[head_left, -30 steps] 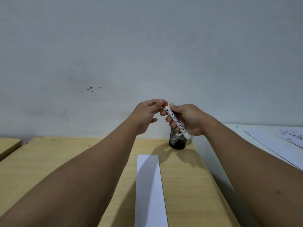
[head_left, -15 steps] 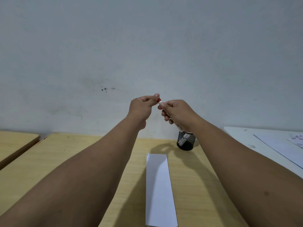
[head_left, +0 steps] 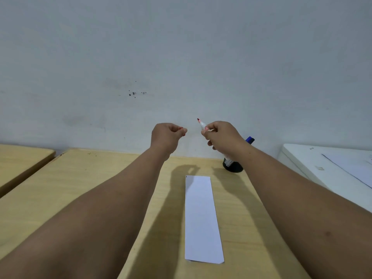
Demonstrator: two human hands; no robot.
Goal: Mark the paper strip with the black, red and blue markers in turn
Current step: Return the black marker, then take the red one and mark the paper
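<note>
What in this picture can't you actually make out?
- Red marker barrel: hidden inside the right hand, head view.
- Its cap: only a red speck shows in the left hand.
- Holder contents: the right wrist covers most; only a blue marker top shows.
- Paper strip corner mark: too small.

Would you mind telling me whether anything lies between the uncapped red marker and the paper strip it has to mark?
Nothing visible does. The right hand holds the red marker up, tip bared, above the far end of the paper strip, whose surface lies bare. The pen holder stands beyond the strip's far right corner.
</note>
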